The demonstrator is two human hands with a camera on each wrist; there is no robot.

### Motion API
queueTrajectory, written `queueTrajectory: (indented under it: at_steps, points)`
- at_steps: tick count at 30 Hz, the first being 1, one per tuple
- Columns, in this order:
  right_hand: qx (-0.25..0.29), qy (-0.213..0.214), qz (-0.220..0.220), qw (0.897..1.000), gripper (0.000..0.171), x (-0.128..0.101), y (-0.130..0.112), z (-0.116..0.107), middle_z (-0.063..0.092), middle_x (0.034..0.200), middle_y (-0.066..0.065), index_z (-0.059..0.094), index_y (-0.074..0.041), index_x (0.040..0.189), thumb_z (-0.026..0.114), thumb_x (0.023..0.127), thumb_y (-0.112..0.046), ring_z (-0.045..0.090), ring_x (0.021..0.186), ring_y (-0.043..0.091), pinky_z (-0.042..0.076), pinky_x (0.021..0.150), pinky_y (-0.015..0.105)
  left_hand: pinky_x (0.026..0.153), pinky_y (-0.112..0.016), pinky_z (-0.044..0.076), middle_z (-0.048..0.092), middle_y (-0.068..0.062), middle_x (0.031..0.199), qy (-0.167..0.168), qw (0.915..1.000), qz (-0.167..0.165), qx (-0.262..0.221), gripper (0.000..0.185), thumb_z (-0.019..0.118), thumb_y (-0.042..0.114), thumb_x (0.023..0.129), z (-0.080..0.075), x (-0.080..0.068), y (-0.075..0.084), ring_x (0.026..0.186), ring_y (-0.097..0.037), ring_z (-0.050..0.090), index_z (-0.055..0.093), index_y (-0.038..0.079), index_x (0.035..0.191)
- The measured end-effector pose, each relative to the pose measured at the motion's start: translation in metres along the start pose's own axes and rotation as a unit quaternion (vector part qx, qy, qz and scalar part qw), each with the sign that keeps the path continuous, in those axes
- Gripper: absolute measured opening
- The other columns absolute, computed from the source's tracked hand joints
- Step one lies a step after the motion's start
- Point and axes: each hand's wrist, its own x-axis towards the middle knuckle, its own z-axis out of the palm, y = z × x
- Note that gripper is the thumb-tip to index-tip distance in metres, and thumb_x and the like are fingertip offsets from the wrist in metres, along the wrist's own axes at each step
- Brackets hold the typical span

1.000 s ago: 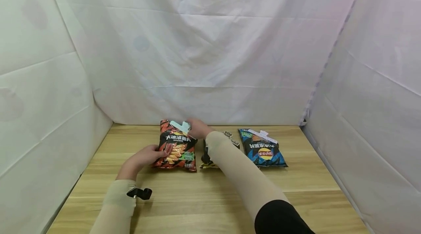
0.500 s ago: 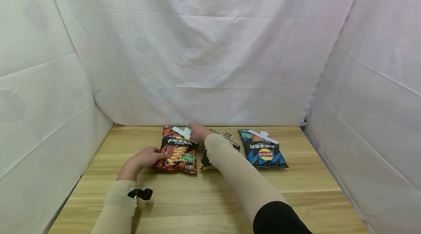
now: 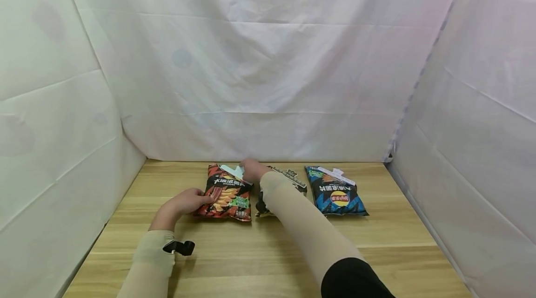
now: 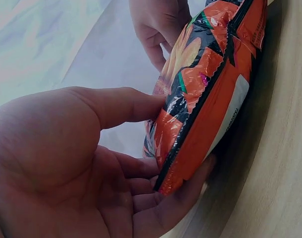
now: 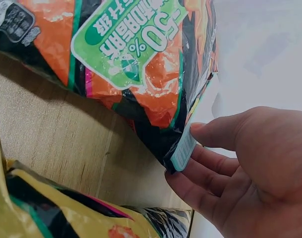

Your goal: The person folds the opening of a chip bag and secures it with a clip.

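Observation:
A red chip bag (image 3: 226, 194) lies on the wooden table (image 3: 293, 251), with a white clip (image 3: 231, 170) across its far end. My left hand (image 3: 187, 200) grips the bag's near left corner (image 4: 190, 148), thumb on its face and fingers (image 4: 176, 208) underneath. My right hand (image 3: 252, 167) reaches over to the bag's far right corner. There its thumb and fingers (image 5: 210, 191) pinch the end of the clip (image 5: 183, 148) on the bag (image 5: 141, 59).
A black-and-yellow bag (image 3: 293, 179) lies beside the red one, mostly hidden by my right forearm; its edge (image 5: 42, 208) shows in the right wrist view. A blue chip bag (image 3: 337, 193) with its own white clip (image 3: 335, 175) lies further right. White cloth walls (image 3: 268, 79) enclose the table.
The clipped far end of the red bag and my right hand have come down slightly toward the table. The left hand has stayed at the near corner.

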Motion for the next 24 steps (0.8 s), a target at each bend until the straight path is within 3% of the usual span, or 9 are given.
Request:
queueTrajectory:
  at_steps: [5,10,12,15,18,21,24]
  points:
    - [-0.003,0.002,-0.002,1.000,0.056,-0.001,0.000,-0.001,0.054,0.164,0.016,0.050,-0.004,0.165,0.064,0.111,-0.006,0.059,0.141,0.030,0.053,0.092,0.039,0.114,-0.068,0.045,0.051,-0.043,0.153,0.006,1.0000,0.001,0.008,0.078,0.066,0.042,0.111,-0.003,-0.001,0.000,0.143,-0.060,0.049,0.048,-0.021,0.152]
    - [0.004,0.000,0.000,1.000,0.058,-0.002,0.003,-0.002,0.050,0.168,0.015,0.048,-0.006,0.167,0.059,0.110,-0.001,0.061,0.137,0.029,0.048,0.088,0.040,0.113,-0.068,0.046,0.052,-0.042,0.152,0.004,0.9999,0.004,0.011,0.076,0.066,0.041,0.111,-0.003,-0.001,0.000,0.142,-0.060,0.050,0.049,-0.021,0.151]
    - [0.006,0.002,0.003,1.000,0.058,-0.004,0.005,-0.004,0.048,0.170,0.014,0.045,-0.007,0.168,0.057,0.111,-0.002,0.059,0.140,0.029,0.050,0.093,0.041,0.111,-0.066,0.048,0.056,-0.041,0.148,0.006,0.9999,0.006,0.015,0.073,0.065,0.041,0.111,-0.004,-0.002,0.000,0.138,-0.058,0.054,0.052,-0.020,0.148]
    - [0.015,0.005,0.000,1.000,0.059,-0.013,0.007,-0.013,0.046,0.171,0.015,0.042,-0.006,0.170,0.058,0.114,-0.009,0.055,0.148,0.033,0.051,0.110,0.047,0.103,-0.063,0.054,0.063,-0.036,0.138,0.016,0.9996,0.009,0.020,0.069,0.065,0.040,0.111,-0.006,-0.006,0.004,0.127,-0.051,0.063,0.056,-0.019,0.145]
    - [0.029,0.023,-0.016,0.999,0.056,-0.027,0.011,-0.026,0.050,0.168,0.018,0.043,-0.004,0.168,0.056,0.115,-0.014,0.052,0.151,0.035,0.050,0.116,0.052,0.100,-0.060,0.056,0.066,-0.032,0.133,0.066,0.9975,0.014,0.019,0.064,0.065,0.037,0.111,-0.005,-0.009,0.011,0.120,-0.045,0.066,0.055,-0.016,0.145]
    - [0.055,0.043,-0.034,0.997,0.053,-0.046,0.024,-0.038,0.056,0.160,0.022,0.045,-0.003,0.167,0.054,0.116,-0.014,0.062,0.139,0.035,0.057,0.102,0.050,0.105,-0.063,0.053,0.062,-0.032,0.144,0.128,0.9908,0.040,0.016,0.062,0.065,0.034,0.112,-0.002,-0.008,0.020,0.129,-0.049,0.062,0.052,-0.012,0.151]
    - [0.037,0.070,-0.046,0.996,0.050,-0.067,0.044,-0.048,0.063,0.151,0.023,0.047,-0.004,0.166,0.053,0.118,-0.017,0.069,0.126,0.031,0.059,0.092,0.046,0.113,-0.068,0.047,0.054,-0.032,0.155,0.166,0.9829,0.074,0.028,0.062,0.066,0.033,0.112,0.003,-0.004,0.029,0.142,-0.052,0.053,0.050,-0.006,0.157]
